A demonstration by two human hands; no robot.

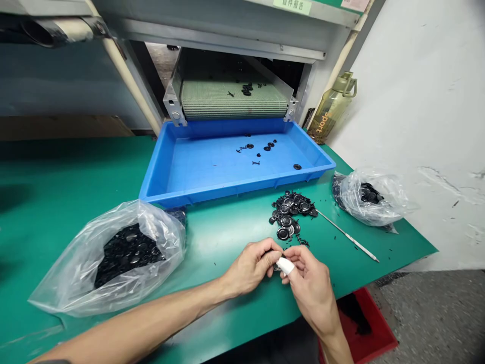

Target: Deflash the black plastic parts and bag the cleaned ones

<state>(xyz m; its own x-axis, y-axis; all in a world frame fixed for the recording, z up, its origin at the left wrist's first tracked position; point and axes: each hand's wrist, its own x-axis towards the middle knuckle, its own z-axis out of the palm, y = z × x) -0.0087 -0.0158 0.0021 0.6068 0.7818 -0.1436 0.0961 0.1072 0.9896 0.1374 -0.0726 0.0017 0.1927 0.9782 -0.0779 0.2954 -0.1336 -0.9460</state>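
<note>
My left hand and my right hand meet low over the green table, their fingertips pinched together. Between them is a small black plastic part, mostly hidden by the fingers. A white wrap covers the tip of my right thumb. Just beyond the hands lies a loose pile of black round plastic parts, discs mixed with thin bits. To the right of the pile rests a thin white stick-like tool, its far end touching the parts.
A blue tray holding scattered black parts sits below a green conveyor belt. Clear plastic bags of black parts stand left and right. A bottle leans by the wall. A red bin is below the table edge.
</note>
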